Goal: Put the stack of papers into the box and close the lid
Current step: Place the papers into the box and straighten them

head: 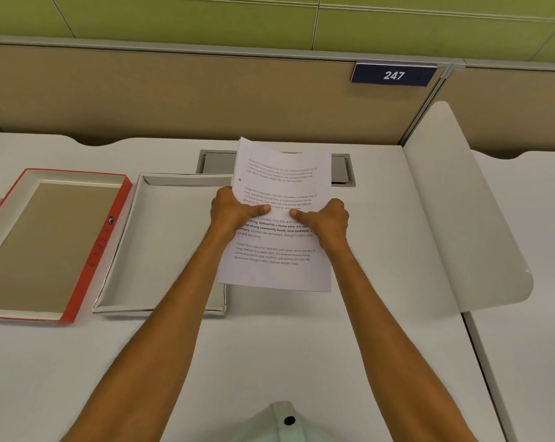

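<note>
White bench carries the open grey box left of centre and, just beside it further left, its red-edged lid lying inside-up; a cable hatch sits at the back edge under a "247" plate. The stack of papers is off the bench, printed side up, its left edge overlapping the box's right wall. Left hand and right hand each have a closed grip on a side edge of the stack, thumbs on top, nearly meeting mid-page.
</note>
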Tool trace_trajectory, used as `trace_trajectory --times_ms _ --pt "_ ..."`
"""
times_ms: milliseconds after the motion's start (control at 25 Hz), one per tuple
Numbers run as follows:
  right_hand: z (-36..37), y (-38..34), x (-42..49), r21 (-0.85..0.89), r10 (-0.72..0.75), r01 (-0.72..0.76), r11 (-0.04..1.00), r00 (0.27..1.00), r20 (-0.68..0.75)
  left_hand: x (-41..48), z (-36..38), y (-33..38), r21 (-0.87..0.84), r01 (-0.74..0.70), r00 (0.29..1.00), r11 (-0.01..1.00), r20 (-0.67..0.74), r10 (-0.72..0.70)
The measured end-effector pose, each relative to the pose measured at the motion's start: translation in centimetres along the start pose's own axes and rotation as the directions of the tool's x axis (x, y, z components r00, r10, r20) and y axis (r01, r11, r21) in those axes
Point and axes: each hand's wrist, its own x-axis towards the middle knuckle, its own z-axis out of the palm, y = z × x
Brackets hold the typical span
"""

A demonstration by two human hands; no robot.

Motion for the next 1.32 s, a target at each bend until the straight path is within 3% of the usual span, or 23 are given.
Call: trace_trajectory --times_ms 880,1320 --pt "17.6 -5.0 -5.2 -0.06 -0.039 0.047 0.997 0.991 0.127 4.0 -15.6 -8.4 0.024 0.105 0.994 0.994 -0.032 -0.104" --pt "23.7 -5.6 -5.4 -0.083 -0.041 0.055 0.995 0.986 0.162 7.3 -19.4 -12.9 -0.026 0.17 0.985 0.985 -0.036 -0.171"
